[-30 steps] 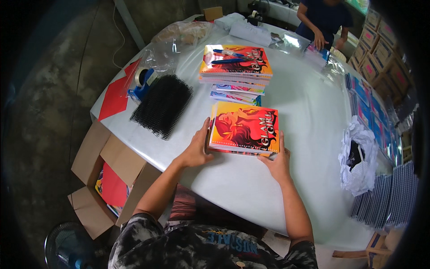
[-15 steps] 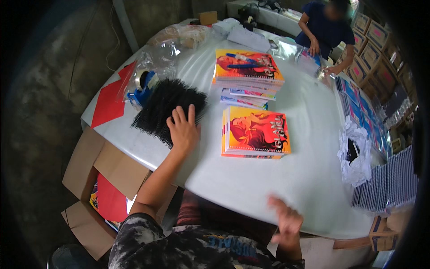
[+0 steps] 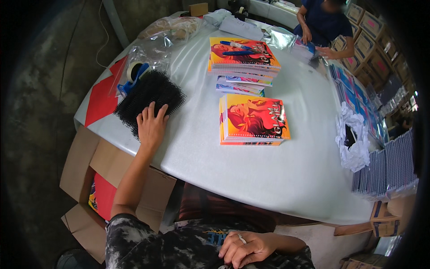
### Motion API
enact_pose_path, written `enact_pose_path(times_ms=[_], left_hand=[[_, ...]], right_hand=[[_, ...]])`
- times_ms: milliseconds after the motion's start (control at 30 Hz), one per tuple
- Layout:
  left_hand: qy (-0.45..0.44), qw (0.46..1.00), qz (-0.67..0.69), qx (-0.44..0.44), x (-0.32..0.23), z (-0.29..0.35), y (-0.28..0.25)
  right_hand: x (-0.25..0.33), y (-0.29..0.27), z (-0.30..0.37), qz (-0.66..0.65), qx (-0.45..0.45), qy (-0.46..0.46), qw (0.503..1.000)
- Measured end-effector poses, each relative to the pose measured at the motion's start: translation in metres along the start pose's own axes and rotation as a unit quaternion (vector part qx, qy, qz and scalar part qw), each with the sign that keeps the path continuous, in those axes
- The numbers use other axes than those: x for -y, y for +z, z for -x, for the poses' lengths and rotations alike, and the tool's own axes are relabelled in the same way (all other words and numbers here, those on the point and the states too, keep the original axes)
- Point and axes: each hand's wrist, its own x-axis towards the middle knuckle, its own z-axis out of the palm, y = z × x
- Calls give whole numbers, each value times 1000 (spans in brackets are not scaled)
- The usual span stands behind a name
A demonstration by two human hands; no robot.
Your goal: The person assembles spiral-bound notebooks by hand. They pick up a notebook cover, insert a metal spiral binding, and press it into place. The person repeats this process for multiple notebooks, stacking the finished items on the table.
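Observation:
On the left of the table lies a heap of black plastic binding coils. My left hand rests on the near edge of this heap, fingers stretched out and not wrapped round any coil. My right hand is drawn in against my shirt front, with its fingers curled and pressed together; whatever may be between them is hidden. To the right of the coils sits a stack of spiral-bound notebooks with orange and red covers. Behind it rises a taller notebook stack with blue pens on top.
A blue tape dispenser and red sheets lie beside the coils. An open cardboard box stands below the left edge. Crumpled white wrapping and bundled notebooks line the right. A co-worker handles packs at the far right.
My left hand and the coil heap have shifted left across the table. My right hand has come back from the table's near edge to my chest, its fingers now curled.

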Motion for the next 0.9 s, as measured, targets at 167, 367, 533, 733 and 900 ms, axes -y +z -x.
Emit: enact_pose_path(times_ms=[167,367,533,733,900], left_hand=[[-38,998,38,-14,-13,16,10],[-76,987,143,-2,-34,16,-7],[-173,812,551,83,-62,11,-25],[-240,296,909,170,-83,-16,-38],[-209,465,856,89,-81,-51,-20]], right_hand=[[-7,-13,11,-8,-52,74,996],[-28,-77,33,428,-265,181,845],[-39,-149,47,700,-295,197,619],[-61,-193,62,746,-253,163,594],[-61,-191,64,753,-294,106,579]])
